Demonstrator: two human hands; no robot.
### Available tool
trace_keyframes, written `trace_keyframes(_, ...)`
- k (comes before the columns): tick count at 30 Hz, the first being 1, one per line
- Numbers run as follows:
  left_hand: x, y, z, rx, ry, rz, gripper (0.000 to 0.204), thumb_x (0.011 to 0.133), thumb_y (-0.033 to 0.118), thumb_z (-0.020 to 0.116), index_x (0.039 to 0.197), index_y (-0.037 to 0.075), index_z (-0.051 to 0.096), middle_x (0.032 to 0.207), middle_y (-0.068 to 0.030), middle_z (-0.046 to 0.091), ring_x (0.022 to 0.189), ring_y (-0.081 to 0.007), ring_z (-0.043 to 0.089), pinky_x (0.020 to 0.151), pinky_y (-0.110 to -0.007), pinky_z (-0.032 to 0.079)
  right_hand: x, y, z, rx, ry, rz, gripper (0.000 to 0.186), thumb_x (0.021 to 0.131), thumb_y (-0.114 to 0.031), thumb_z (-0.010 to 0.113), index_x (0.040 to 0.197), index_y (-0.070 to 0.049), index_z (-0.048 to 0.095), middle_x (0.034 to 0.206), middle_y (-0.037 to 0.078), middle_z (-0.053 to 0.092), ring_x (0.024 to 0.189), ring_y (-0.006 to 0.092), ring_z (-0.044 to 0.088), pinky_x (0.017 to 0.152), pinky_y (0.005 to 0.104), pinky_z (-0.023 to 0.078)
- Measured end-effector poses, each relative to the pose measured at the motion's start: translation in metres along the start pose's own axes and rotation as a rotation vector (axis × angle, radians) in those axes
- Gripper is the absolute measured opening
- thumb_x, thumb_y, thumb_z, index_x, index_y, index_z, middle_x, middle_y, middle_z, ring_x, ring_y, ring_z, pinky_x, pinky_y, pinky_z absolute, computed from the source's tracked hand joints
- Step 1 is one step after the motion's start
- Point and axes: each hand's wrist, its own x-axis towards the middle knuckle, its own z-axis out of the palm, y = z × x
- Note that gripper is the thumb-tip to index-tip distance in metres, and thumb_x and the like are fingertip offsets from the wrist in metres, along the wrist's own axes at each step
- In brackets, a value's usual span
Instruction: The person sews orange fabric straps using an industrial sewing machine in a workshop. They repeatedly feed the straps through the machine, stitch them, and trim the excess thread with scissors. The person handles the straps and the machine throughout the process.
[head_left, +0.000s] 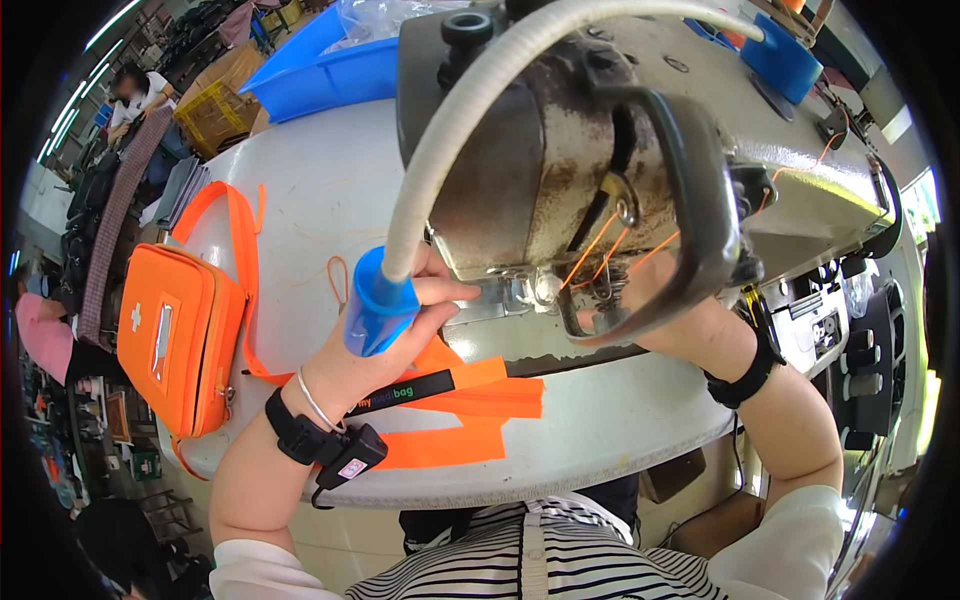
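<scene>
My left hand (428, 322) rests beside the needle area of an industrial sewing machine (490, 190). Its thumb and index finger are drawn together at the metal plate, and anything between them is too small to make out. A blue lamp shade (365, 335) on a pale flexible neck covers part of this hand. On the needle's other side is my right hand (652, 285), its fingers mostly hidden behind the machine's dark curved guard. Orange thread (600, 240) runs down through the machine's head. Below my left hand lie orange fabric strips (450, 448) and a black printed label strip (405, 392).
An orange zipped bag (175, 340) with a white cross and a long orange strap (245, 235) lies at the left of the table (320, 150). Behind it stands a blue bin (335, 85) with clear plastic inside. Another person (140, 100) sits far left.
</scene>
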Motion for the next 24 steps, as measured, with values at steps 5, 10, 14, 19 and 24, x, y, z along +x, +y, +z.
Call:
trace_keyframes(5,0.0004,-0.0038,0.0056,0.006,0.062,0.068,0.023,0.075,-0.009,0.069,0.092,0.005,0.075,0.084,-0.0078,0.056,0.075,-0.0218,0.059,0.064,-0.033,0.046,-0.0019,-0.0005,-0.0023,-0.005,0.004,-0.002,0.048,0.077,-0.017,0.071,0.122,-0.006,0.059,0.118,0.021,0.061,0.11,0.0398,0.056,0.093,0.0444,0.048)
trace_keyframes(10,0.0006,-0.0047,0.0029,0.004,0.038,0.07,0.022,0.075,-0.008,0.069,0.092,0.005,0.075,0.084,-0.0075,0.056,0.076,-0.0221,0.058,0.065,-0.034,0.046,-0.0015,-0.0002,0.0005,0.005,0.011,0.038,0.047,0.077,-0.018,0.072,0.121,-0.006,0.059,0.115,0.021,0.062,0.108,0.0404,0.057,0.091,0.045,0.049)
trace_keyframes(14,0.0009,-0.0024,0.002,-0.017,0.043,0.063,0.021,0.076,-0.007,0.07,0.092,0.005,0.075,0.085,-0.0069,0.055,0.078,-0.0221,0.058,0.066,-0.034,0.046,0.0002,0.0004,-0.0013,0.025,-0.064,0.111,0.047,0.077,-0.019,0.072,0.12,-0.006,0.059,0.109,0.023,0.063,0.103,0.0417,0.058,0.088,0.0457,0.049)
trace_keyframes(19,-0.0004,0.0001,0.0013,0.007,0.031,0.032,0.02,0.077,-0.006,0.07,0.093,0.005,0.075,0.087,-0.0065,0.056,0.081,-0.0216,0.057,0.069,-0.033,0.046,-0.0002,0.0,-0.0013,0.025,-0.062,0.124,0.046,0.076,-0.019,0.071,0.119,-0.005,0.06,0.106,0.024,0.064,0.101,0.0424,0.058,0.087,0.0465,0.049)
trace_keyframes(24,-0.0039,0.0018,-0.0025,0.022,-0.023,-0.021,0.021,0.08,0.0,0.07,0.1,0.004,0.073,0.094,-0.0084,0.058,0.087,-0.0222,0.059,0.074,-0.033,0.047,0.0003,0.0015,-0.0004,0.015,-0.1,0.158,0.046,0.075,-0.017,0.073,0.114,0.002,0.06,0.113,0.024,0.06,0.106,0.0416,0.056,0.091,0.0457,0.048)
